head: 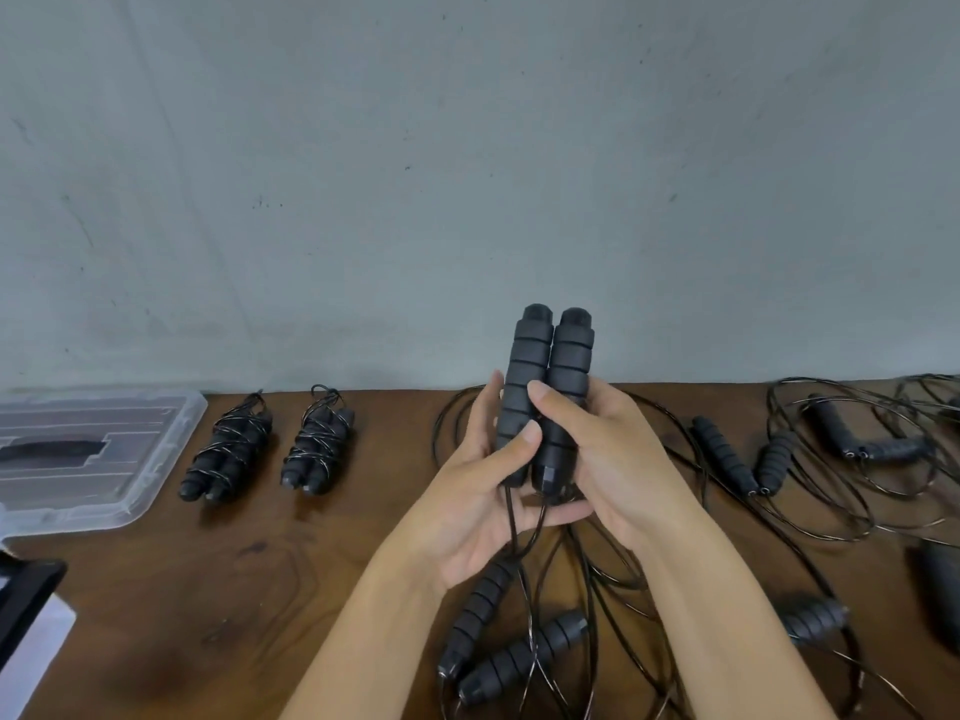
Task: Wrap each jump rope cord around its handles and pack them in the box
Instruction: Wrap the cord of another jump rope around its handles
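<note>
Both hands held a pair of handles [545, 397] upright and side by side, just before the wall [467, 174] at the worktop's [208, 589] far edge. The left hand [478, 491] cupped and gripped them; the right hand's [613, 459] thumb pressed on them. Their cord [524, 532] dangled beneath. Left of the handles lay two wrapped ropes [270, 446], then the clear box [78, 459].

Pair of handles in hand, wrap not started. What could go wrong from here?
1. The held handles' cord drops into the loose cords on the table; winding could snag a neighbouring rope.
2. Both hands, left and right, hold the held handles; freeing one to wind may let them splay.
</note>
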A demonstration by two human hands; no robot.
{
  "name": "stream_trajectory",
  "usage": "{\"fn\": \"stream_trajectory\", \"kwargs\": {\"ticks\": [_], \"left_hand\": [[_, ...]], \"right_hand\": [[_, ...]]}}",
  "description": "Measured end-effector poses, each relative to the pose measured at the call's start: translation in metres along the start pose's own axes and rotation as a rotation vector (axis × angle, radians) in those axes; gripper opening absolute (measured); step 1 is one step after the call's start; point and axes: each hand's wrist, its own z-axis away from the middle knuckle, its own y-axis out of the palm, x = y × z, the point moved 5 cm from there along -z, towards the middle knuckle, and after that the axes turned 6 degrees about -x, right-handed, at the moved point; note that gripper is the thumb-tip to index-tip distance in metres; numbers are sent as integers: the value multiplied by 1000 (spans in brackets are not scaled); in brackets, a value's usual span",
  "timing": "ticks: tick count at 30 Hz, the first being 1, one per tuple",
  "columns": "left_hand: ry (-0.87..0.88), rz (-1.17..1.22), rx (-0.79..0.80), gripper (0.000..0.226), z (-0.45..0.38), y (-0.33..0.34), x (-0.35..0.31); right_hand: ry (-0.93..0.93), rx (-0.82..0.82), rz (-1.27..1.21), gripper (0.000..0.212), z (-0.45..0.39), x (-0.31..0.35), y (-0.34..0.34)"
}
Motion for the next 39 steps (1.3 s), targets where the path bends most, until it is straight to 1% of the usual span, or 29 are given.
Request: {"fn": "stream_trajectory", "kwargs": {"ticks": [2, 7, 11, 21, 24, 26, 31, 35, 39], "left_hand": [[-47, -5, -27, 63, -3, 4, 2], [-130, -127, -131, 37, -4, 20, 7], [-114, -153, -196, 36, -9, 26, 15], [-74, -185, -218, 38, -16, 33, 26], [-83, -204, -210, 39, -19, 34, 28], [-93, -210, -211, 38, -19, 33, 29], [-90, -207, -225, 36, -17, 27, 29], [-103, -199, -220, 35, -14, 22, 27], [-98, -197, -218, 37, -16, 21, 27]], "right_hand": [[4, 38, 36, 21, -3, 4, -6], [-51, 167, 244, 17, -12, 20, -14], [-51, 236, 293, 17, -16, 22, -21], [-20, 319, 219, 21, -18, 15, -40], [-54, 303, 280, 23, -23, 12, -44], [-57, 295, 268, 24, -27, 9, -46], [-49, 338, 206, 30, -31, 3, -42], [-19, 359, 135, 30, -32, 1, -38], [-18, 369, 145, 30, -34, -2, -36]]}}
